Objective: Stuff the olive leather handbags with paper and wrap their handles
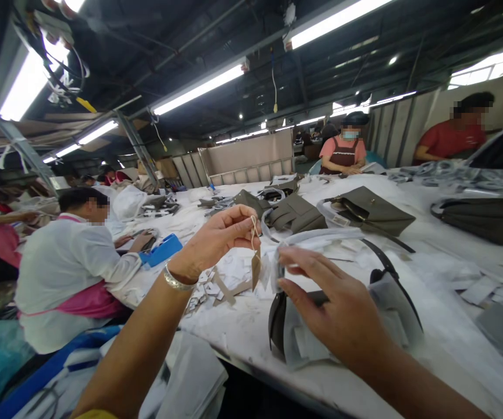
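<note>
My left hand, with a bracelet at the wrist, is closed in a pinch on the looped string of a brown hang tag. The tag dangles just below the fingers, above the table. To its right, my right hand is slightly blurred, its thumb and fingers closed around the wrapped strap of a dark handbag. Pale wrapping covers much of this bag, which rests at the table's front edge. Part of the bag is hidden behind my right hand and forearm.
Loose paper tags lie scattered on the white table. Several olive handbags stand farther back. A blue holder is beside a seated co-worker at left. Two people work across the table.
</note>
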The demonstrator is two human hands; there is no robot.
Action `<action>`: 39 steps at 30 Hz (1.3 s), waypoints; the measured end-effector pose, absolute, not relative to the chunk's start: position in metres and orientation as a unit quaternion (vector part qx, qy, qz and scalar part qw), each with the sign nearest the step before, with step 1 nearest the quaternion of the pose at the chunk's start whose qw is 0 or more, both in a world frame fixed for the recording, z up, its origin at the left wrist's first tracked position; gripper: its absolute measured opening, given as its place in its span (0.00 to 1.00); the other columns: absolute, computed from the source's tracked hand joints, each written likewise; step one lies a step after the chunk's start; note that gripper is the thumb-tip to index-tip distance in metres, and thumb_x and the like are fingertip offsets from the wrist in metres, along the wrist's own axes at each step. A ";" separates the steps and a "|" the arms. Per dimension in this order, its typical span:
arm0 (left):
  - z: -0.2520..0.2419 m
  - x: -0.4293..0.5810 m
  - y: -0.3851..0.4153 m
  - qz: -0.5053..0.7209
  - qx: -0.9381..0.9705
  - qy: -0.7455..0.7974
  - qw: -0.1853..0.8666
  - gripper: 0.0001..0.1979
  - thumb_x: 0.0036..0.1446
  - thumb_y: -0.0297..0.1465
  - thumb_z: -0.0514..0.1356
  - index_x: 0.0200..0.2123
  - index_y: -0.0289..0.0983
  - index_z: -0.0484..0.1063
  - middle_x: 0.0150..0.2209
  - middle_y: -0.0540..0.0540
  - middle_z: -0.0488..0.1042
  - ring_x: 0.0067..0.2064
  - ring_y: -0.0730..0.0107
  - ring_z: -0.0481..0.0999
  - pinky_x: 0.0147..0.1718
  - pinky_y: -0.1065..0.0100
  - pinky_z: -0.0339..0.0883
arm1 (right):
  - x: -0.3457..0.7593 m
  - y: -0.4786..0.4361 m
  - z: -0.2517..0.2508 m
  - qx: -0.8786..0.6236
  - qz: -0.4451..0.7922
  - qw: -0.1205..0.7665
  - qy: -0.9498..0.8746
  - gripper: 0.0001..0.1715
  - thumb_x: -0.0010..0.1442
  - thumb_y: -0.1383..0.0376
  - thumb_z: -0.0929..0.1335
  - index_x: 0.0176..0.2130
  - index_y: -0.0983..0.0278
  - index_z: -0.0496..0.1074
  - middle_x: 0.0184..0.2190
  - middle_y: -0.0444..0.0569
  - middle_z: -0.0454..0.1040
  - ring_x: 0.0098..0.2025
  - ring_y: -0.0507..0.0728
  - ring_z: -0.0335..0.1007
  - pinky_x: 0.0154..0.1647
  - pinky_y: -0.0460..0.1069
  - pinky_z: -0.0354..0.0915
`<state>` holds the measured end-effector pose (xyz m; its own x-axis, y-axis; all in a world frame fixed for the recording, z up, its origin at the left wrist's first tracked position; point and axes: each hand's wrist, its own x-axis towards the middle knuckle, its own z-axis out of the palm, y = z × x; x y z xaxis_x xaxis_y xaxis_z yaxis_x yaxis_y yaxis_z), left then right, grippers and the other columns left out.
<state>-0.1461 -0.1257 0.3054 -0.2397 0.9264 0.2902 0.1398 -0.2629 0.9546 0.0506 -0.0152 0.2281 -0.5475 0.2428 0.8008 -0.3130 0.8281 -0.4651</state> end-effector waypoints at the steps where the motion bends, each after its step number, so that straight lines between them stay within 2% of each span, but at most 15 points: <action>1: 0.308 -0.144 -0.126 0.603 0.520 0.502 0.337 0.08 0.61 0.32 0.64 0.41 0.36 0.70 0.35 0.50 0.73 0.31 0.76 0.77 0.34 0.74 0.74 | 0.045 -0.014 0.225 0.017 0.321 0.460 -0.828 0.27 0.62 0.67 0.69 0.60 0.59 0.66 0.59 0.51 0.69 0.55 0.57 0.70 0.55 0.51 0.71; 3: 0.311 -0.139 -0.127 0.610 0.516 0.485 0.355 0.08 0.61 0.32 0.64 0.40 0.35 0.70 0.35 0.50 0.73 0.30 0.77 0.77 0.33 0.75 0.74 | 0.032 -0.013 0.218 0.025 0.400 0.412 -0.818 0.38 0.60 0.65 0.71 0.65 0.57 0.58 0.65 0.51 0.61 0.63 0.59 0.62 0.60 0.54 0.67; 5: 0.312 -0.134 -0.128 0.620 0.506 0.474 0.368 0.08 0.60 0.32 0.65 0.40 0.36 0.70 0.34 0.50 0.73 0.29 0.78 0.76 0.32 0.76 0.73 | 0.022 -0.013 0.211 0.036 0.483 0.359 -0.798 0.42 0.59 0.65 0.72 0.66 0.56 0.55 0.63 0.51 0.65 0.63 0.59 0.63 0.61 0.55 0.66; 8: 0.310 -0.128 -0.130 0.638 0.481 0.469 0.375 0.10 0.59 0.32 0.66 0.41 0.37 0.70 0.36 0.50 0.74 0.29 0.78 0.76 0.31 0.76 0.73 | 0.016 -0.016 0.202 0.018 0.571 0.315 -0.758 0.35 0.58 0.65 0.72 0.62 0.58 0.63 0.46 0.48 0.78 0.48 0.58 0.76 0.51 0.53 0.73; 10: 0.309 -0.124 -0.132 0.654 0.463 0.468 0.372 0.09 0.58 0.32 0.66 0.41 0.37 0.71 0.38 0.49 0.74 0.30 0.79 0.76 0.32 0.76 0.74 | 0.017 -0.017 0.197 -0.012 0.588 0.320 -0.743 0.28 0.58 0.64 0.72 0.57 0.61 0.69 0.38 0.47 0.80 0.39 0.58 0.79 0.43 0.51 0.76; 14: 0.303 -0.121 -0.134 0.682 0.440 0.473 0.344 0.10 0.57 0.29 0.66 0.42 0.38 0.72 0.38 0.49 0.74 0.27 0.83 0.71 0.27 0.81 0.70 | 0.024 -0.012 0.185 -0.068 0.509 0.408 -0.755 0.16 0.59 0.62 0.72 0.47 0.62 0.77 0.41 0.51 0.81 0.40 0.60 0.79 0.44 0.52 0.76; 17: 0.298 -0.121 -0.133 0.684 0.432 0.492 0.323 0.12 0.57 0.29 0.65 0.46 0.39 0.74 0.39 0.48 0.75 0.22 0.88 0.62 0.18 0.86 0.57 | 0.031 -0.004 0.177 -0.083 0.402 0.474 -0.779 0.10 0.62 0.63 0.69 0.43 0.61 0.79 0.40 0.50 0.81 0.40 0.60 0.79 0.45 0.52 0.75; 20: 0.294 -0.122 -0.133 0.648 0.451 0.540 0.292 0.15 0.60 0.37 0.63 0.49 0.39 0.74 0.42 0.44 0.75 0.23 0.86 0.58 0.17 0.83 0.52 | 0.039 0.004 0.171 -0.104 0.293 0.539 -0.783 0.09 0.63 0.64 0.69 0.43 0.61 0.79 0.40 0.50 0.82 0.41 0.60 0.79 0.45 0.52 0.74; 23: 0.290 -0.120 -0.133 0.536 0.520 0.628 0.217 0.21 0.62 0.44 0.60 0.54 0.40 0.72 0.45 0.42 0.75 0.26 0.80 0.62 0.21 0.78 0.56 | 0.047 0.012 0.168 -0.113 0.212 0.574 -0.783 0.08 0.63 0.64 0.69 0.42 0.61 0.79 0.39 0.49 0.82 0.39 0.59 0.80 0.43 0.52 0.74; 25: 0.289 -0.119 -0.132 0.422 0.569 0.689 0.156 0.22 0.59 0.44 0.63 0.53 0.41 0.72 0.42 0.45 0.76 0.27 0.76 0.64 0.23 0.75 0.57 | 0.052 0.017 0.166 -0.118 0.177 0.588 -0.780 0.07 0.63 0.64 0.69 0.40 0.61 0.79 0.37 0.49 0.82 0.38 0.59 0.80 0.43 0.52 0.74; 27: 0.286 -0.118 -0.131 0.324 0.599 0.723 0.114 0.18 0.56 0.43 0.65 0.47 0.41 0.76 0.36 0.48 0.77 0.28 0.73 0.66 0.24 0.73 0.57 | 0.055 0.021 0.164 -0.124 0.157 0.590 -0.782 0.07 0.64 0.64 0.69 0.40 0.61 0.79 0.37 0.49 0.82 0.38 0.59 0.80 0.42 0.51 0.73; 29: 0.284 -0.119 -0.128 0.275 0.614 0.732 0.103 0.13 0.58 0.43 0.63 0.39 0.41 0.79 0.32 0.49 0.76 0.29 0.70 0.69 0.26 0.72 0.59 | 0.057 0.025 0.162 -0.129 0.148 0.585 -0.787 0.07 0.64 0.64 0.68 0.41 0.61 0.78 0.38 0.49 0.82 0.38 0.59 0.79 0.43 0.51 0.73; 32: 0.280 -0.120 -0.123 0.271 0.616 0.730 0.119 0.15 0.61 0.43 0.59 0.34 0.40 0.78 0.31 0.50 0.76 0.32 0.69 0.72 0.30 0.71 0.61 | 0.060 0.027 0.160 -0.127 0.140 0.588 -0.787 0.07 0.64 0.66 0.69 0.43 0.61 0.78 0.39 0.49 0.82 0.40 0.59 0.79 0.44 0.52 0.72; 35: 0.278 -0.119 -0.119 0.316 0.594 0.722 0.160 0.17 0.62 0.45 0.58 0.32 0.37 0.75 0.27 0.51 0.71 0.29 0.72 0.68 0.27 0.73 0.60 | 0.062 0.028 0.160 -0.119 0.154 0.590 -0.783 0.10 0.64 0.68 0.69 0.44 0.60 0.78 0.40 0.49 0.81 0.42 0.58 0.78 0.46 0.53 0.73; 39: 0.274 -0.109 -0.117 0.448 0.507 0.666 0.315 0.19 0.63 0.47 0.57 0.30 0.37 0.68 0.20 0.55 0.64 0.17 0.81 0.54 0.15 0.77 0.45 | 0.066 0.028 0.159 -0.082 0.190 0.606 -0.768 0.18 0.63 0.72 0.68 0.50 0.58 0.76 0.46 0.50 0.79 0.48 0.59 0.76 0.52 0.55 0.72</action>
